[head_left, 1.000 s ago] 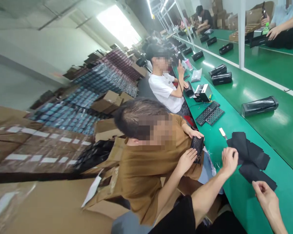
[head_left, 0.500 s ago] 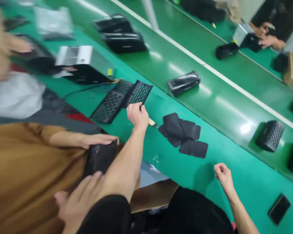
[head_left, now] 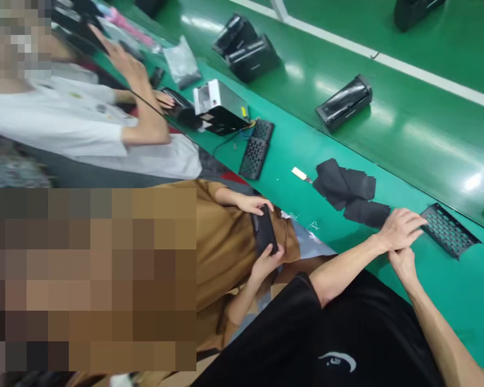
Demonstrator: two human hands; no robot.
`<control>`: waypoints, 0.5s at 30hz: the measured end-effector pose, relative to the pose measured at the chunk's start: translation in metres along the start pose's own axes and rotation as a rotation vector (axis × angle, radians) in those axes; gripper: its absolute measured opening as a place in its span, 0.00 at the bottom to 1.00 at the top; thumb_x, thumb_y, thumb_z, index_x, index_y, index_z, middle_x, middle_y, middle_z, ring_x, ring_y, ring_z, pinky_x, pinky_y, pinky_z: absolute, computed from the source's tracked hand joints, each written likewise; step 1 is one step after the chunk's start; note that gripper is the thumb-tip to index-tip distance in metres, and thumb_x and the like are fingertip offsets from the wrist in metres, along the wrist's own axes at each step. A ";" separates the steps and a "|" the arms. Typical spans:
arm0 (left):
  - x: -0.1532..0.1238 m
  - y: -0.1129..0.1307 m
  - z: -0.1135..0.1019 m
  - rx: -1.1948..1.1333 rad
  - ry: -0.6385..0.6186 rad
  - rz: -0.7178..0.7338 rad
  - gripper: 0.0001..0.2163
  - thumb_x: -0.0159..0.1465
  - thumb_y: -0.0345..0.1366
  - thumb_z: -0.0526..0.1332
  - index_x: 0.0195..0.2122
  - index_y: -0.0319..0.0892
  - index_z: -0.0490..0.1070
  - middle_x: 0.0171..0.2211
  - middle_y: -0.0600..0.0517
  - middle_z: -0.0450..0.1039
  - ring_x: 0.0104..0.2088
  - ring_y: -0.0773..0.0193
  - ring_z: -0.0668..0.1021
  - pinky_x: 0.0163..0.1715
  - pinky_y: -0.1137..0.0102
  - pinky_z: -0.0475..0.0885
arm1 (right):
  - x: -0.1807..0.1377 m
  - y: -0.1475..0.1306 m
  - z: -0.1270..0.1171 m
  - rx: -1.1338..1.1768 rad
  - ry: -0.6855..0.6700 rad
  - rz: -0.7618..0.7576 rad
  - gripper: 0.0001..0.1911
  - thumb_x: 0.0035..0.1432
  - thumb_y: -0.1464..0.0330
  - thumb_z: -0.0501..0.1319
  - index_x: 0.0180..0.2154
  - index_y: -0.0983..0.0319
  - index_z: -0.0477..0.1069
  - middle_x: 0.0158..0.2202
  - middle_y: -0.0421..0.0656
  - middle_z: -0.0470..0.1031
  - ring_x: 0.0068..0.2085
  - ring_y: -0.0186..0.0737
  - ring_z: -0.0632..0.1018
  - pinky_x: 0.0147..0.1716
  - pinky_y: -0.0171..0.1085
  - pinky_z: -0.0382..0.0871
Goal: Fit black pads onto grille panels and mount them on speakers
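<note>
My left hand (head_left: 402, 230) reaches across in front of me, fingers stretched out and apart. Its fingertips come to the near left corner of a black perforated grille panel (head_left: 452, 232), which lies on the green bench; whether they touch it I cannot tell. Just below, and partly covered by the left hand, my right hand (head_left: 404, 264) has its fingers curled closed. What it pinches, if anything, is hidden. Beside my left wrist several dark fabric-like sheets (head_left: 349, 185) lie overlapping, with a pale-handled tool (head_left: 299, 173) at their left end.
More perforated black panels (head_left: 257, 150) lie farther left, near a metal box with wires (head_left: 225, 107). A glossy black speaker-like housing (head_left: 344, 102) sits beyond on the green surface. On my left a co-worker in brown holds a black part (head_left: 264, 231); another person in white sits farther along.
My left hand has swung right from the stacked panels, and one grille now lies at the right. Both my hands have come together. The view has shifted left.
</note>
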State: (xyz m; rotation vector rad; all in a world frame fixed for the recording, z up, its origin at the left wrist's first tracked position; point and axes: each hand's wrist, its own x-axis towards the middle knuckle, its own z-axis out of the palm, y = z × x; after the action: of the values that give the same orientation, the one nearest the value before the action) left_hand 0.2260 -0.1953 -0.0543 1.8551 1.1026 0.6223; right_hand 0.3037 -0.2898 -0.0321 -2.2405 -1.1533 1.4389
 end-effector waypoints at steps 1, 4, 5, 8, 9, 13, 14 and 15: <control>-0.020 -0.013 -0.013 0.088 0.139 -0.104 0.11 0.74 0.43 0.62 0.51 0.48 0.82 0.48 0.46 0.82 0.52 0.55 0.79 0.57 0.59 0.72 | 0.008 -0.010 0.011 -0.038 -0.016 -0.023 0.22 0.55 0.46 0.59 0.28 0.58 0.74 0.25 0.50 0.79 0.33 0.59 0.81 0.33 0.45 0.70; -0.076 -0.050 -0.055 0.323 0.486 -0.495 0.13 0.79 0.39 0.54 0.49 0.44 0.79 0.44 0.44 0.81 0.47 0.54 0.78 0.52 0.59 0.70 | 0.032 -0.045 0.043 -0.132 -0.055 -0.081 0.18 0.62 0.50 0.61 0.35 0.58 0.78 0.33 0.50 0.84 0.40 0.58 0.84 0.43 0.45 0.72; -0.089 -0.060 -0.066 0.363 0.524 -0.569 0.13 0.79 0.38 0.53 0.48 0.43 0.78 0.44 0.43 0.80 0.47 0.53 0.77 0.51 0.58 0.69 | 0.040 -0.057 0.052 -0.167 -0.060 -0.085 0.17 0.64 0.51 0.63 0.36 0.58 0.78 0.35 0.50 0.84 0.42 0.58 0.84 0.46 0.46 0.72; -0.106 -0.081 -0.080 0.427 0.516 -0.654 0.10 0.78 0.39 0.57 0.45 0.44 0.76 0.42 0.45 0.80 0.46 0.52 0.76 0.50 0.59 0.67 | 0.059 -0.080 0.070 -0.269 -0.057 -0.073 0.14 0.67 0.55 0.67 0.39 0.60 0.79 0.39 0.53 0.84 0.48 0.59 0.84 0.52 0.50 0.72; -0.107 -0.085 -0.079 0.442 0.505 -0.668 0.08 0.77 0.40 0.59 0.43 0.44 0.76 0.42 0.45 0.80 0.46 0.52 0.75 0.50 0.59 0.66 | 0.063 -0.083 0.073 -0.295 -0.058 -0.070 0.13 0.69 0.57 0.67 0.40 0.61 0.79 0.40 0.53 0.84 0.50 0.58 0.83 0.54 0.52 0.71; -0.102 -0.092 -0.067 0.481 0.482 -0.710 0.08 0.77 0.43 0.61 0.45 0.45 0.76 0.45 0.45 0.79 0.49 0.50 0.74 0.51 0.59 0.64 | 0.071 -0.080 0.072 -0.320 -0.087 -0.086 0.14 0.73 0.57 0.66 0.43 0.62 0.79 0.44 0.47 0.83 0.50 0.49 0.83 0.58 0.54 0.73; -0.102 -0.093 -0.065 0.488 0.479 -0.717 0.08 0.77 0.42 0.60 0.46 0.45 0.76 0.46 0.45 0.79 0.50 0.50 0.74 0.51 0.59 0.64 | 0.072 -0.077 0.071 -0.301 -0.092 -0.094 0.15 0.73 0.56 0.66 0.43 0.62 0.79 0.44 0.46 0.83 0.49 0.48 0.83 0.57 0.53 0.73; -0.102 -0.094 -0.064 0.495 0.475 -0.723 0.09 0.77 0.42 0.60 0.46 0.45 0.76 0.47 0.44 0.79 0.50 0.50 0.74 0.52 0.59 0.63 | 0.073 -0.075 0.069 -0.270 -0.094 -0.101 0.15 0.73 0.56 0.66 0.42 0.62 0.79 0.43 0.45 0.83 0.48 0.47 0.83 0.56 0.52 0.74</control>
State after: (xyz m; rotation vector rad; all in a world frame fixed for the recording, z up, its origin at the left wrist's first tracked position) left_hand 0.0868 -0.2353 -0.1024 1.5364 2.2619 0.3760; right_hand 0.2234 -0.2023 -0.0709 -2.2656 -1.5506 1.4367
